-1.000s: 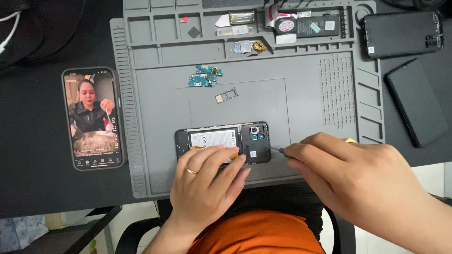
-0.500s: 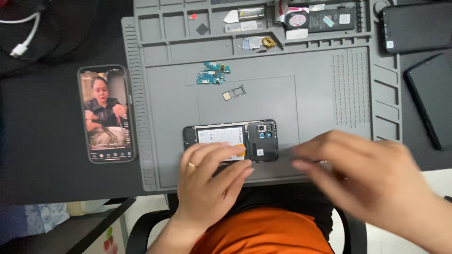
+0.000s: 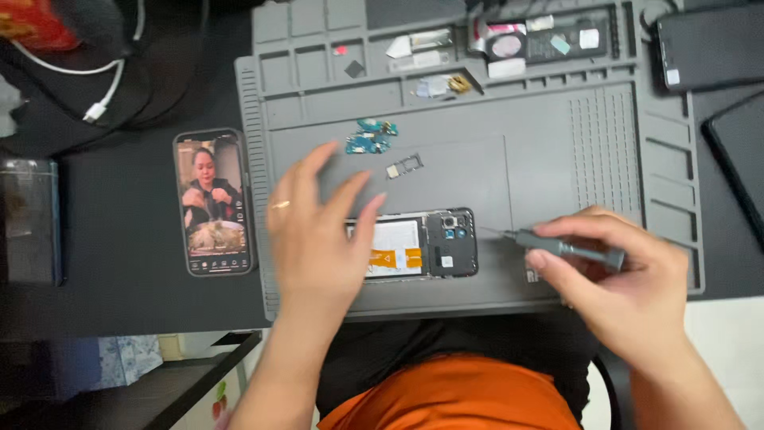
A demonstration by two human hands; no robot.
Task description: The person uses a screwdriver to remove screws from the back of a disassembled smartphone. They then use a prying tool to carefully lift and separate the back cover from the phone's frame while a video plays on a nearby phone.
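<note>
A: What is the right hand (image 3: pixel 617 279) holding?

B: A thin grey screwdriver (image 3: pixel 557 245). The fingers are curled shut around its handle. The tip points left, close to the opened phone (image 3: pixel 426 245) but not touching it.

A: Where is the phone?

B: It lies flat on the grey work mat (image 3: pixel 557 159), near the front edge of the mat, with its back cover off. You can see the white battery and the dark camera end.

A: And the left hand (image 3: pixel 318 231)?

B: It is open, with the fingers spread. It holds nothing. It sits over the left end of the phone. I cannot tell if it presses on it.

A: How would you do this part well?

B: I think the left hand should hold the phone flat so it does not slide. The tip should go straight down into a screw and turn slowly. The little blue-green parts (image 3: pixel 370 137) and the small metal tray (image 3: pixel 403 166) lie near, so do not bump them.

A: Anything else around?

B: Another phone (image 3: pixel 212 202) with its screen lit lies on the dark surface (image 3: pixel 119 239), left of the mat.
</note>
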